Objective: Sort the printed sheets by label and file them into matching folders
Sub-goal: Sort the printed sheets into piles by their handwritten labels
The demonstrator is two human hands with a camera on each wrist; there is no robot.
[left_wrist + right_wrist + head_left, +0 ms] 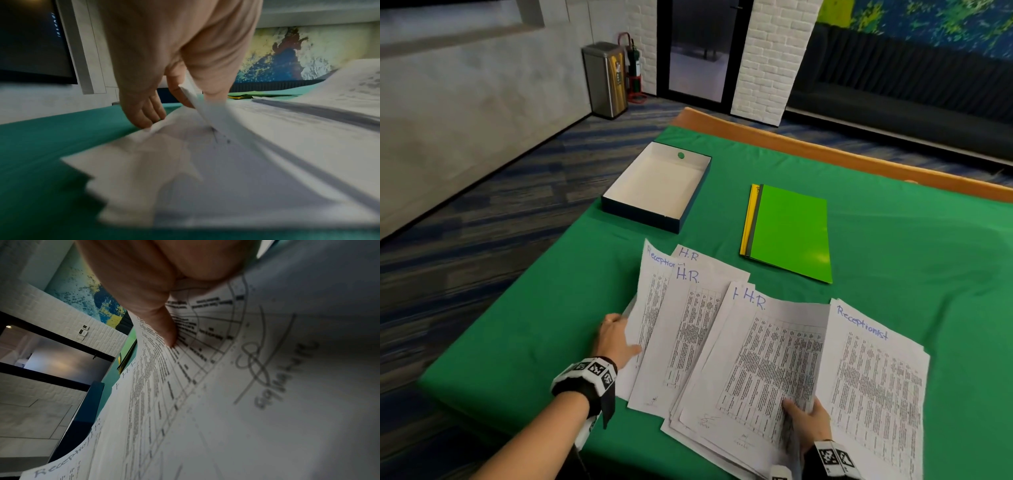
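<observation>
Printed sheets lie fanned on the green cloth, hand-labelled "H.R." or "Receptionist". My left hand pinches the left edge of a "Receptionist" sheet, thumb on top; the left wrist view shows that sheet's lifted edge between thumb and fingers. My right hand grips the bottom of an "H.R." sheet and lifts its right side; the thumb presses on the print. A stack of folders, green on top with grey and yellow beneath, lies beyond the sheets.
An open dark-blue box with a white inside and a green knob stands at the far left of the table. Bare green cloth lies right of the folders. A metal bin and a fire extinguisher stand on the floor beyond.
</observation>
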